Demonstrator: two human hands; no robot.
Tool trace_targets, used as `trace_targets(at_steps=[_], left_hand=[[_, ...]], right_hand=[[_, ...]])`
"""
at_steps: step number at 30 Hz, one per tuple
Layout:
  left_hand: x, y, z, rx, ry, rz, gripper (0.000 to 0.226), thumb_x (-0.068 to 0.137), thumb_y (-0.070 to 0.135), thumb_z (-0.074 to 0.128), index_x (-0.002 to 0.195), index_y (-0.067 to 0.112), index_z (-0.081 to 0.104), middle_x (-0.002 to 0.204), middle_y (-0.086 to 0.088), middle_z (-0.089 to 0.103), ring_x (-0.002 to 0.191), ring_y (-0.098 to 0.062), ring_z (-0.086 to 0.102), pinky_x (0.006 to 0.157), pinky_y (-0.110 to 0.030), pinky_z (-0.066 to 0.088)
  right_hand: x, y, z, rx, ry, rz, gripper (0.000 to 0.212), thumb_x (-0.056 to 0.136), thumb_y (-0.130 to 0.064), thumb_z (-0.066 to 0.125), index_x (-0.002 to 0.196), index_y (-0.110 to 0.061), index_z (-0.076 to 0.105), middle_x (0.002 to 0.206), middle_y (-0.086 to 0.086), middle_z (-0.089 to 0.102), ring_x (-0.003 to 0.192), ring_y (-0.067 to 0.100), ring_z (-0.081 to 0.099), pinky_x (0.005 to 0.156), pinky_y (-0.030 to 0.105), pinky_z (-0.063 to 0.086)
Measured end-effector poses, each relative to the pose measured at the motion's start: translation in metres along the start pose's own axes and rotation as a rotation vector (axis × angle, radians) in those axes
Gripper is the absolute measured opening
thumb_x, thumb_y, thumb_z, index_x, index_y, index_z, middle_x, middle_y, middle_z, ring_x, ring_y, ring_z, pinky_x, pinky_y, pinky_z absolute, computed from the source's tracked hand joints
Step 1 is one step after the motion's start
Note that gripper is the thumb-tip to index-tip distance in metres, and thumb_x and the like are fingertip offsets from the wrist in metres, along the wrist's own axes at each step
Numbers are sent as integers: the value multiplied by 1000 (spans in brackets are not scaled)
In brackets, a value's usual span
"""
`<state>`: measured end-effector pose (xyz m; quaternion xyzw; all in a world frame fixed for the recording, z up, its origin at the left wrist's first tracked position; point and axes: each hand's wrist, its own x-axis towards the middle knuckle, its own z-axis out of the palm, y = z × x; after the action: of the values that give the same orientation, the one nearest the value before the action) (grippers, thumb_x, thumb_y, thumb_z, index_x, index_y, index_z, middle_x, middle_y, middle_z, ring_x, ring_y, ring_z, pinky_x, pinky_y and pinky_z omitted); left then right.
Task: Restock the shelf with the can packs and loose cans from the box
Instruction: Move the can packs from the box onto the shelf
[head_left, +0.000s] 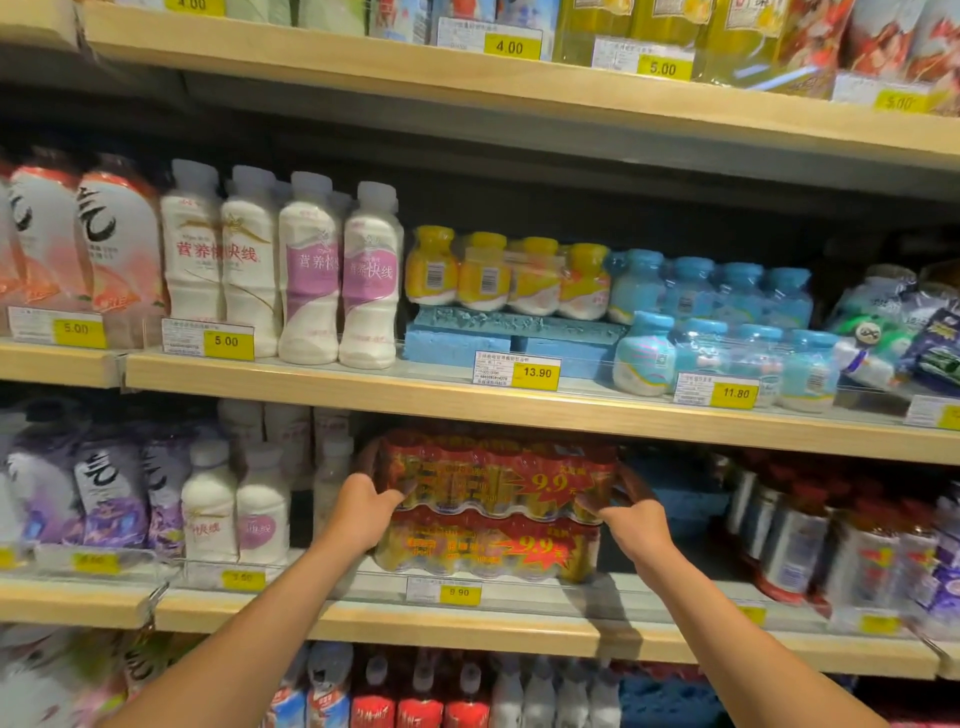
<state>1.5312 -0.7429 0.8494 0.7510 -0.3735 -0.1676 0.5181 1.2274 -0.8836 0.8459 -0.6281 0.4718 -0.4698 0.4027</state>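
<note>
A red and gold shrink-wrapped can pack (493, 475) marked 9.9 rests on top of a second, matching can pack (488, 548) on the wooden shelf (457, 626). My left hand (363, 512) grips the upper pack's left end. My right hand (631, 525) grips its right end. Both arms reach in from below. The upper pack sits just under the shelf board above. The box is out of view.
White and purple bottles (236, 514) stand left of the packs. Loose red-topped cans (810, 540) stand to the right, with a blue foam block (685, 499) behind the gap. A 9.90 price tag (457, 592) is on the shelf rail. Bottles fill the shelves above and below.
</note>
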Motion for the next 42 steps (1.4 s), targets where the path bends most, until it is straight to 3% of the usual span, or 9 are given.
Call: trace_targets(at_steps=[3, 10, 15, 20, 27, 30, 34, 39, 42], left_hand=[[1, 1, 1, 54, -6, -44, 41, 89, 15, 66, 58, 18, 40, 56, -4, 42, 52, -21, 42, 49, -33, 33], [1, -7, 11, -38, 5, -107, 42, 89, 17, 67, 55, 9, 44, 51, -3, 40, 50, -19, 40, 48, -30, 25], [-8, -14, 26, -210, -59, -198, 24, 93, 29, 56, 88, 6, 53, 89, -12, 61, 84, -29, 58, 71, -35, 43], [-3, -16, 24, -266, -134, -255, 58, 80, 49, 54, 119, 6, 52, 110, -11, 63, 102, -30, 60, 94, -49, 49], [-9, -14, 20, -255, -188, -278, 56, 66, 24, 60, 116, 0, 51, 104, -11, 58, 98, -29, 57, 82, -44, 47], [-10, -12, 18, -224, -184, -276, 44, 72, 13, 57, 113, 2, 48, 110, -15, 56, 106, -32, 55, 93, -51, 48], [-14, -8, 20, -206, -143, -257, 34, 76, 9, 55, 109, 5, 46, 104, -13, 55, 100, -31, 55, 94, -52, 48], [-20, -10, 22, -128, -75, -189, 16, 85, 17, 58, 94, 15, 45, 94, -8, 55, 87, -24, 55, 86, -48, 51], [-25, -11, 20, -77, -61, -135, 23, 88, 20, 59, 104, 11, 46, 94, -6, 54, 84, -21, 54, 71, -40, 48]], right_hand=[[5, 8, 2, -5, 7, 96, 52, 73, -17, 87, 118, -18, 60, 107, -1, 68, 100, 19, 62, 93, 41, 52], [-7, 4, 8, -44, 40, 78, 49, 83, -13, 76, 127, -14, 55, 109, 0, 65, 101, 16, 62, 71, 25, 48], [-18, 22, 26, -49, -74, 269, 56, 90, -52, 57, 130, -15, 45, 128, 3, 57, 114, 23, 56, 93, 40, 46], [-16, 19, 27, -19, -106, 321, 44, 95, -47, 49, 125, -15, 48, 122, 4, 61, 109, 22, 58, 91, 40, 43], [-22, 13, 27, 8, -118, 318, 38, 95, -39, 53, 122, -13, 49, 114, 4, 64, 99, 16, 61, 82, 35, 45], [-19, 15, 19, 5, -140, 302, 39, 91, -39, 50, 116, -12, 59, 114, 12, 68, 99, 21, 63, 84, 38, 49], [-19, 10, 16, 94, -126, 327, 22, 97, -28, 42, 101, -17, 61, 108, 14, 71, 101, 26, 64, 101, 47, 47], [-21, 7, 13, 55, -93, 326, 31, 99, -33, 45, 113, -11, 61, 111, 7, 70, 99, 18, 63, 91, 37, 46], [-24, 3, 12, -78, -53, 312, 37, 102, -34, 40, 119, -4, 54, 112, 7, 60, 97, 18, 54, 86, 37, 39]])
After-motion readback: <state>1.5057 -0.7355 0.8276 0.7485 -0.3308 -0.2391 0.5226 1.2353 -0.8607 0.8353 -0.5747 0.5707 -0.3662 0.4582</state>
